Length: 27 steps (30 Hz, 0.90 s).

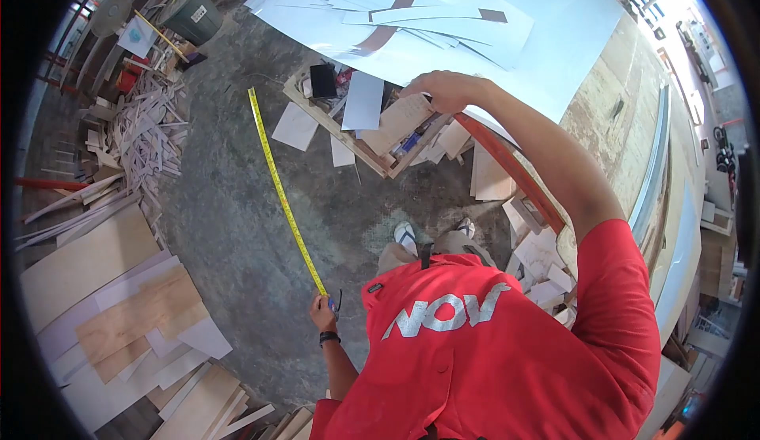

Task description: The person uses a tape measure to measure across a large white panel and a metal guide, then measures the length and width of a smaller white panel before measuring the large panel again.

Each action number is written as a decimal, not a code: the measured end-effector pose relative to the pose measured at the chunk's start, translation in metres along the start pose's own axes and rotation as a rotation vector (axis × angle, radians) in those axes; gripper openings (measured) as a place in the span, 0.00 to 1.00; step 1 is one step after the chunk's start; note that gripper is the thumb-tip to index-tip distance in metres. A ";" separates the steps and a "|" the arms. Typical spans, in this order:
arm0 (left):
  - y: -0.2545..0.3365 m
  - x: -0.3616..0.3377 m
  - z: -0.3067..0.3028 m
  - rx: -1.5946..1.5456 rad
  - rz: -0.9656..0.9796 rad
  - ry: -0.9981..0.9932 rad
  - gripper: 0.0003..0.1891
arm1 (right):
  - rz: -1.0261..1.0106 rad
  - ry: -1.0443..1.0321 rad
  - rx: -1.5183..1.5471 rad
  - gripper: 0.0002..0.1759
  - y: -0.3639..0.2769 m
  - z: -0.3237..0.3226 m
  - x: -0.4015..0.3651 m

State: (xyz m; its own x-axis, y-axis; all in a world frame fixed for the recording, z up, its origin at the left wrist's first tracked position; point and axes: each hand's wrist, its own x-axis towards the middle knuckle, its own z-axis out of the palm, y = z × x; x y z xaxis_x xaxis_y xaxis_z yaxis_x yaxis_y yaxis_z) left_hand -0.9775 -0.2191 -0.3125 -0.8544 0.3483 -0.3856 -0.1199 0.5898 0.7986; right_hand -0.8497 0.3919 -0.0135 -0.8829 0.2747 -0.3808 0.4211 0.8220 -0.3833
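My left hand (323,313), low in the view, is closed around a tape measure (334,306). Its yellow blade (279,190) is pulled out and stretches up and to the left over the concrete floor, its far end free. My right hand (443,91) is at the near edge of the large white sheet (586,24), above an open wooden box (372,157) of tools and scraps. Its fingers curl down over a piece of board with writing (404,123); their tips are partly hidden.
White and brown strips (443,19) lie on the sheet. Wood offcuts (146,135) and stacked boards (142,313) lie at the left, near a grey bin (192,14). An orange-red beam (518,175) and more scraps (546,262) are at the right.
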 end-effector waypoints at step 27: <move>-0.012 0.007 -0.001 0.021 0.034 -0.013 0.10 | -0.082 0.095 -0.033 0.39 0.006 0.011 0.003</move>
State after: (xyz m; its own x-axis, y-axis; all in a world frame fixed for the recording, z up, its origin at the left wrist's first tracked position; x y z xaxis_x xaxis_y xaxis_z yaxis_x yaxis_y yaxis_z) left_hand -0.9820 -0.2246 -0.3246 -0.8510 0.3777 -0.3648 -0.0803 0.5929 0.8013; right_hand -0.8477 0.3919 -0.0264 -0.9303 0.2512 -0.2672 0.3414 0.8592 -0.3811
